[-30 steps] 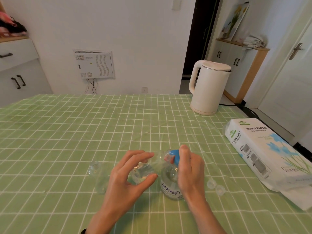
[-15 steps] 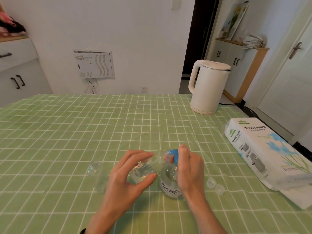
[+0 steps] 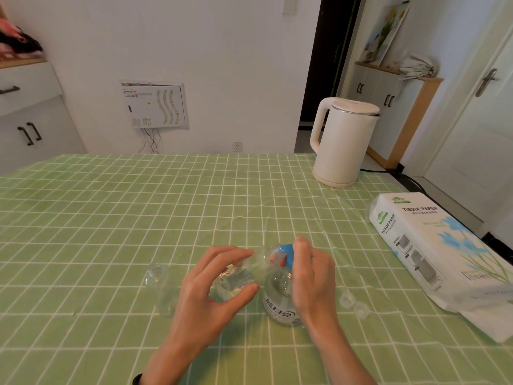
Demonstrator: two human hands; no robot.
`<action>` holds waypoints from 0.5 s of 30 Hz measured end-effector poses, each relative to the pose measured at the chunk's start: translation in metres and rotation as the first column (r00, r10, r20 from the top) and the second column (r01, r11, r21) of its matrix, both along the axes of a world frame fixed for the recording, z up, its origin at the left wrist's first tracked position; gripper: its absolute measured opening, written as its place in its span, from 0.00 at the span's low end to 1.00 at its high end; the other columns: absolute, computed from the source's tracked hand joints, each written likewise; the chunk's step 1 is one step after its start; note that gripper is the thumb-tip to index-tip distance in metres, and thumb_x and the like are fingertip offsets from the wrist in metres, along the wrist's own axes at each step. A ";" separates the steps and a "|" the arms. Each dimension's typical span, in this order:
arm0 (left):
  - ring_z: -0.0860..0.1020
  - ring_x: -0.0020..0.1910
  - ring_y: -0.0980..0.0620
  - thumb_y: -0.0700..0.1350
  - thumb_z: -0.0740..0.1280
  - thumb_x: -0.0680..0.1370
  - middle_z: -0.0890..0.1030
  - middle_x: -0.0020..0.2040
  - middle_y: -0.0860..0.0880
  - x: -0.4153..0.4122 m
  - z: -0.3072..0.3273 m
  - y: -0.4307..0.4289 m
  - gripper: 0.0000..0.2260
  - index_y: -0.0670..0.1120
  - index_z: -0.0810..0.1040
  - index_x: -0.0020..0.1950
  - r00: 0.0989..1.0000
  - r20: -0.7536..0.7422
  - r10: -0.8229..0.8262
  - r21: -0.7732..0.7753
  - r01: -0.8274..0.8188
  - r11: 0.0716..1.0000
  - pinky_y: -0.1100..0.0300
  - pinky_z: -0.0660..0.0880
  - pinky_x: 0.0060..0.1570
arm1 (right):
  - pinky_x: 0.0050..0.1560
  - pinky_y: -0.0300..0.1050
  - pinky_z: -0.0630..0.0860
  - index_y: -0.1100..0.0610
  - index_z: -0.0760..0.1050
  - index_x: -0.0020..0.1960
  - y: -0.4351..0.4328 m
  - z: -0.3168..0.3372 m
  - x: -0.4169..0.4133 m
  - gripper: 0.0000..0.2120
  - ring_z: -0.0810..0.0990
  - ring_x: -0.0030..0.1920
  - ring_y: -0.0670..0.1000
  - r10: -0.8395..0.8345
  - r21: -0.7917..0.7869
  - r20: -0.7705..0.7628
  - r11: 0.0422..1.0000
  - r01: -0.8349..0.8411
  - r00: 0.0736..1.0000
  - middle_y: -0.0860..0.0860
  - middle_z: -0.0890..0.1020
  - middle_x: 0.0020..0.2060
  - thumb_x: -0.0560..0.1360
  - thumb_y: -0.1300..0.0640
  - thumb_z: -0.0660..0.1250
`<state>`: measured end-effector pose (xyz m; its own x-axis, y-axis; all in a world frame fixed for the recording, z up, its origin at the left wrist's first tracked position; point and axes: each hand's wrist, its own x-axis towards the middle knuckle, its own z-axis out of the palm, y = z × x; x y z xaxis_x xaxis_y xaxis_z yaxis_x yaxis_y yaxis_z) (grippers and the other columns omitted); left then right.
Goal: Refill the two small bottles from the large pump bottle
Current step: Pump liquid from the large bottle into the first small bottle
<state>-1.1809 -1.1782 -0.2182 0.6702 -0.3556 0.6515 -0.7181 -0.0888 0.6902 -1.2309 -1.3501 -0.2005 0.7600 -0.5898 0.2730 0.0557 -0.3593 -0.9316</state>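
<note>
Because clear plastic against green check, hard to read in detail: small bottle [image 3: 236,282] held off the surface [image 3: 111,218] at lower centre of the frame, pinched in the left grip [image 3: 205,298], thumb beneath and fingers arched above. Tilted, with the long axis running roughly left to right and the mouth apparently toward the spout just to its right; mouth itself lost in glare, so touching the spout or just short of it, cannot tell. Right grip [image 3: 311,276] curled round the top of the large pump bottle [image 3: 279,307], forefinger over the blue pump head [image 3: 287,255], seemingly placed to press down. Pump bottle upright on the surface, printed label toward the camera, clear liquid inside, level unclear. Nearer to the small bottle, and alone free to steer its mouth: left grip. Further left, second small bottle [image 3: 159,284] upright, uncapped, apart from both grips. Right of the pump bottle, two clear caps [image 3: 354,304] side by side. By judgement, first filling in hand, second not yet begun.
</note>
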 end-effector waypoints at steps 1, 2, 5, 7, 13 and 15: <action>0.82 0.57 0.54 0.50 0.77 0.73 0.82 0.57 0.57 0.000 0.000 0.000 0.21 0.59 0.80 0.64 1.000 -0.001 -0.003 0.001 0.003 1.000 0.70 0.74 0.55 | 0.33 0.55 0.72 0.57 0.70 0.27 0.000 0.000 -0.001 0.29 0.69 0.25 0.50 -0.003 -0.006 0.004 1.000 0.003 1.000 0.50 0.77 0.23 0.76 0.39 0.51; 0.82 0.57 0.54 0.50 0.77 0.73 0.83 0.57 0.57 0.000 0.000 -0.001 0.21 0.59 0.81 0.64 1.000 -0.003 -0.004 0.000 0.004 1.000 0.70 0.74 0.55 | 0.33 0.54 0.72 0.57 0.70 0.27 0.000 -0.001 -0.001 0.29 0.70 0.25 0.50 -0.004 -0.009 0.004 1.000 0.004 1.000 0.50 0.77 0.23 0.76 0.38 0.51; 0.82 0.56 0.54 0.50 0.77 0.73 0.83 0.56 0.57 0.000 0.000 0.000 0.20 0.59 0.81 0.64 1.000 -0.007 -0.003 -0.003 0.003 1.000 0.69 0.75 0.55 | 0.33 0.54 0.73 0.56 0.73 0.27 0.000 -0.002 -0.001 0.33 0.72 0.26 0.53 -0.013 0.002 -0.015 1.000 0.013 1.000 0.50 0.79 0.24 0.77 0.35 0.50; 0.82 0.56 0.54 0.50 0.77 0.72 0.83 0.56 0.57 0.000 0.000 0.000 0.20 0.59 0.80 0.64 1.000 -0.009 0.002 -0.007 -0.002 1.000 0.67 0.76 0.55 | 0.32 0.46 0.68 0.50 0.70 0.24 0.000 -0.002 0.000 0.33 0.68 0.23 0.46 -0.030 -0.019 0.000 0.999 0.030 1.000 0.41 0.75 0.21 0.78 0.33 0.48; 0.82 0.56 0.53 0.50 0.77 0.72 0.83 0.56 0.57 0.000 0.000 -0.001 0.20 0.58 0.81 0.64 1.000 -0.012 0.003 -0.004 -0.003 1.000 0.67 0.75 0.55 | 0.29 0.44 0.67 0.55 0.70 0.25 0.000 -0.002 0.001 0.34 0.67 0.23 0.45 -0.019 -0.017 0.010 1.000 0.019 1.000 0.41 0.75 0.21 0.79 0.33 0.48; 0.82 0.56 0.54 0.50 0.77 0.73 0.83 0.56 0.58 0.000 -0.001 0.000 0.20 0.58 0.81 0.64 1.000 -0.009 0.003 0.002 -0.003 1.000 0.68 0.75 0.55 | 0.31 0.53 0.72 0.61 0.70 0.27 -0.001 0.000 0.001 0.33 0.70 0.25 0.53 0.002 -0.004 0.009 1.000 -0.002 1.000 0.50 0.76 0.22 0.77 0.36 0.50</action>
